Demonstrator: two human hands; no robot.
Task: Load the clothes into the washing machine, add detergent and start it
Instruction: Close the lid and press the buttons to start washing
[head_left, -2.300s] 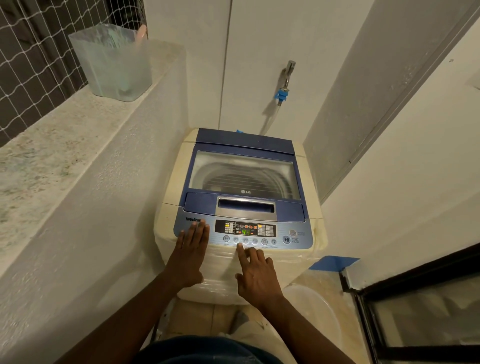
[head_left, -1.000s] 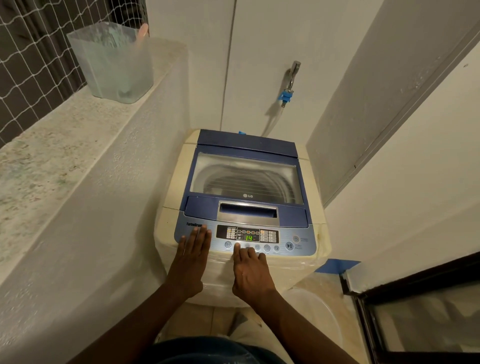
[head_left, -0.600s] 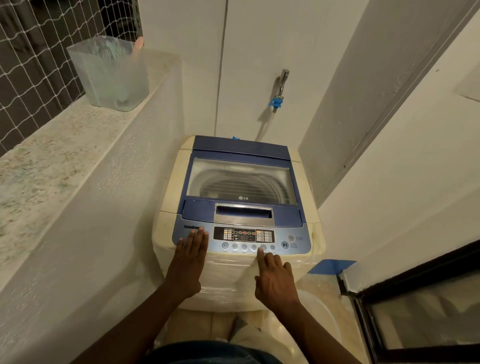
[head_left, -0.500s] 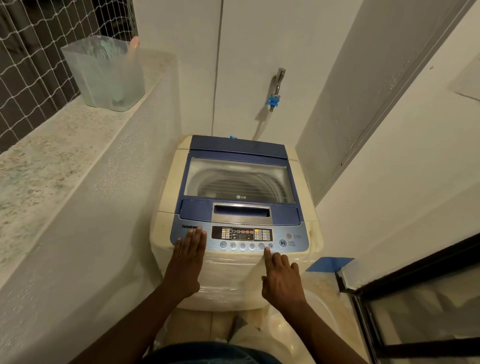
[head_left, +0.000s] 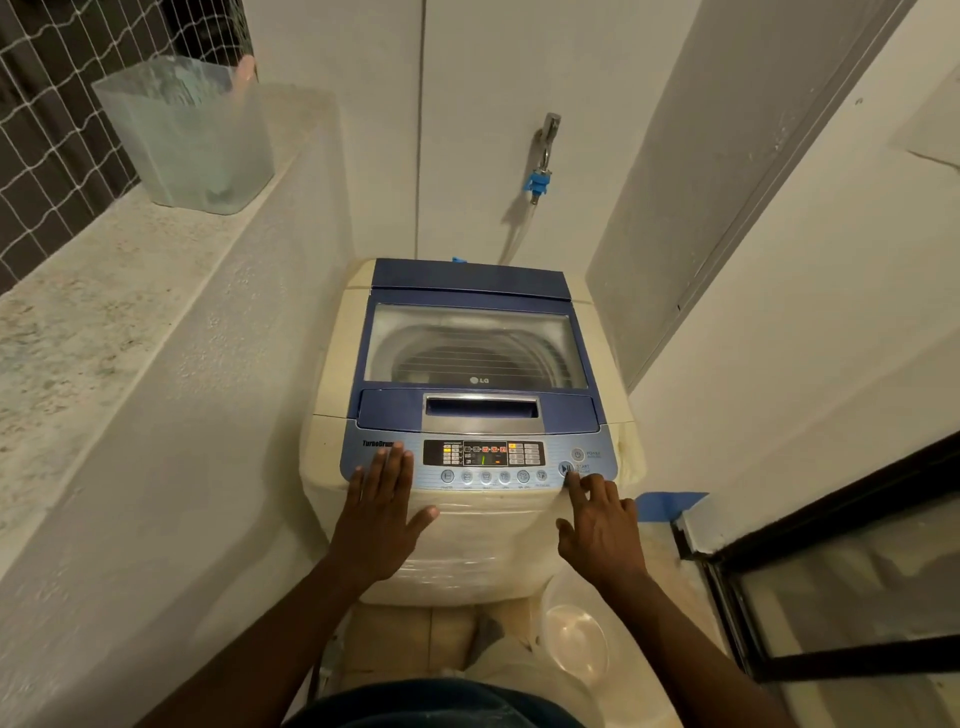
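A cream top-loading washing machine (head_left: 332, 364) with a blue lid (head_left: 475, 338) stands in front of me, lid closed. Through the lid's window I see the drum; clothes are not visible. Its control panel (head_left: 483, 460) is lit with red, yellow and green lights. My left hand (head_left: 382, 512) lies flat, fingers spread, on the panel's left end. My right hand (head_left: 602, 522) points its index finger onto the start/pause button (head_left: 566, 468) at the panel's right end, the other fingers loosely curled.
A frosted plastic container (head_left: 192, 135) stands on the stone ledge (head_left: 78, 322) at left, backed by netting. A tap with a blue hose connector (head_left: 540, 179) is on the back wall. A pale bucket (head_left: 576, 644) sits on the floor at right, beside a dark-framed glass door (head_left: 831, 582).
My right hand has slid rightward along the row of panel buttons to the start/pause button. The display reading changed. My left hand stayed put.
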